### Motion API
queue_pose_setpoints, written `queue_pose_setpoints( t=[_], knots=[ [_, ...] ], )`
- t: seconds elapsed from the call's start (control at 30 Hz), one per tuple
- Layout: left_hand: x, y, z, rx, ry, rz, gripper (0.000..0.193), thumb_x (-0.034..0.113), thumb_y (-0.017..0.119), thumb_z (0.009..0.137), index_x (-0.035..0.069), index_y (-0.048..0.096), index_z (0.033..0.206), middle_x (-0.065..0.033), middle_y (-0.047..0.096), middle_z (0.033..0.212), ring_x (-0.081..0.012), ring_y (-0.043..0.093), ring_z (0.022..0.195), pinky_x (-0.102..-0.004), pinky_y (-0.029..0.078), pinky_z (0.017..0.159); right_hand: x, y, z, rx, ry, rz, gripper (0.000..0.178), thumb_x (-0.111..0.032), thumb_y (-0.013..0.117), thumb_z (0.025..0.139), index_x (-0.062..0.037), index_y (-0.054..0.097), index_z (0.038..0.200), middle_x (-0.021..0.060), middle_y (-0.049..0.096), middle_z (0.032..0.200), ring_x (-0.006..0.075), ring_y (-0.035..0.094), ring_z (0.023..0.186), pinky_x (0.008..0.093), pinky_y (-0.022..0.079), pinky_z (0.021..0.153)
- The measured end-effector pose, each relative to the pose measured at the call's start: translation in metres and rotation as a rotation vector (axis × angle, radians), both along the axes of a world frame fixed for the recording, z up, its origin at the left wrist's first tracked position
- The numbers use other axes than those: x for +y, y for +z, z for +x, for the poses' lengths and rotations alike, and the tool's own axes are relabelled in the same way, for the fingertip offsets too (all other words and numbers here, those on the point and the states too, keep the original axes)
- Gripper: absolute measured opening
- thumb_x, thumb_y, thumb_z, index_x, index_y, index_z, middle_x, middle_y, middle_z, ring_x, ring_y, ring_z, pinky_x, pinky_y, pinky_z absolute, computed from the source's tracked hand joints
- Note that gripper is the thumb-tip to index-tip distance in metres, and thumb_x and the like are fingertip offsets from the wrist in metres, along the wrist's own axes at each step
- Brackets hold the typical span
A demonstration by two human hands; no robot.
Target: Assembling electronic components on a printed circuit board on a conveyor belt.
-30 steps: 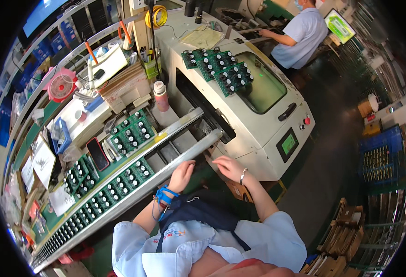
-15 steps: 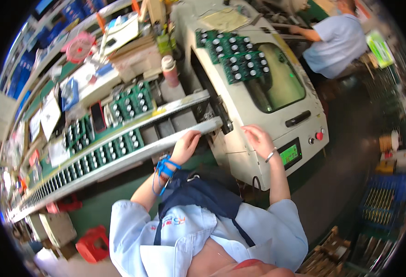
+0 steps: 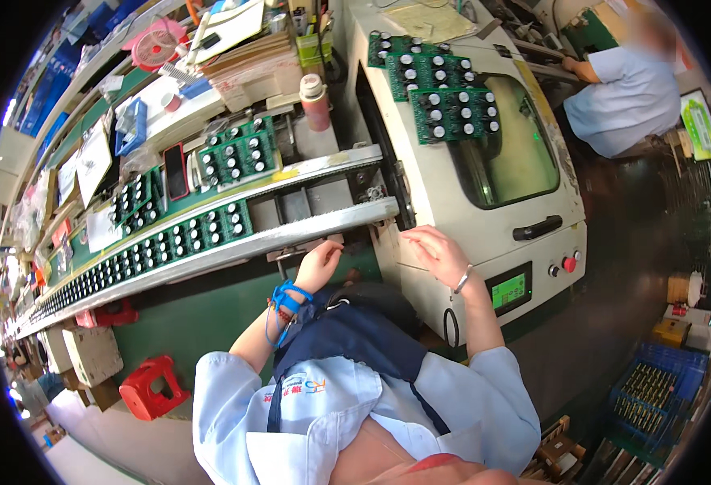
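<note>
Just in front of the conveyor's near rail (image 3: 315,229), my left hand (image 3: 320,265) hovers with its fingers curled in and nothing visible in them. A blue strap (image 3: 292,294) with a cord circles that wrist. My right hand (image 3: 439,253), a silver bangle at its wrist, is held by the front corner of the white machine (image 3: 485,234), fingers stretched out and holding nothing. Green circuit boards with round capacitors (image 3: 181,240) line the conveyor in a row, left of my left hand. More such circuit boards (image 3: 455,113) lie on top of the machine, partly overlapping.
The machine front has a handle (image 3: 537,229), a green-lit screen (image 3: 509,291) and a red button (image 3: 568,264). Behind the conveyor are more boards (image 3: 238,151), a phone (image 3: 176,171) and a bottle (image 3: 314,103). A red stool (image 3: 153,388) stands lower left. A co-worker (image 3: 626,97) is at far right.
The view has shifted, so the bench and machine sit differently in the picture. My right hand is a little lower and further left over the machine's corner. Neither hand has taken hold of anything.
</note>
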State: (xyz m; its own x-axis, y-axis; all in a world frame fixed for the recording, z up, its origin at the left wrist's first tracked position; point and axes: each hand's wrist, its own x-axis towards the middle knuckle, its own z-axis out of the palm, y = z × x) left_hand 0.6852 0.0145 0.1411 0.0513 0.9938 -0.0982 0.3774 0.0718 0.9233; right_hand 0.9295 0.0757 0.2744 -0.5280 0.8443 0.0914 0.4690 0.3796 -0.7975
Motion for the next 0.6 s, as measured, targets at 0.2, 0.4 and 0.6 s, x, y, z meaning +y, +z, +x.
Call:
queue_pose_setpoints(
  t=[0.2,0.4,0.6],
  knots=[
    [0.016,0.006,0.005,-0.010,0.006,-0.034,0.013,0.011,0.051,0.081,0.004,0.056,0.091,-0.0111,0.058,0.072,-0.0200,0.058,0.066,-0.0281,0.045,0.060,0.002,-0.002,0.008,0.010,0.052,0.069,0.018,-0.005,0.049,0.080,-0.0041,0.057,0.096,0.0094,0.057,0.087,0.0252,0.056,0.075,0.0304,0.046,0.066],
    [0.018,-0.003,0.005,-0.018,0.007,-0.002,0.013,0.011,0.051,0.081,0.004,0.056,0.091,-0.0099,0.059,0.072,-0.0191,0.058,0.066,-0.0278,0.046,0.061,0.001,-0.007,0.018,-0.006,0.043,0.059,0.018,-0.005,0.049,0.079,-0.0029,0.056,0.095,0.0101,0.056,0.085,0.0254,0.055,0.074,0.0311,0.045,0.066],
    [0.016,0.000,0.005,0.029,0.001,-0.016,0.013,0.012,0.050,0.081,0.003,0.056,0.091,-0.0102,0.060,0.074,-0.0188,0.058,0.067,-0.0279,0.046,0.061,0.002,-0.023,0.024,0.036,0.021,0.004,0.018,-0.006,0.049,0.079,-0.0028,0.057,0.095,0.0098,0.055,0.088,0.0241,0.054,0.079,0.0303,0.045,0.069]
  ],
)
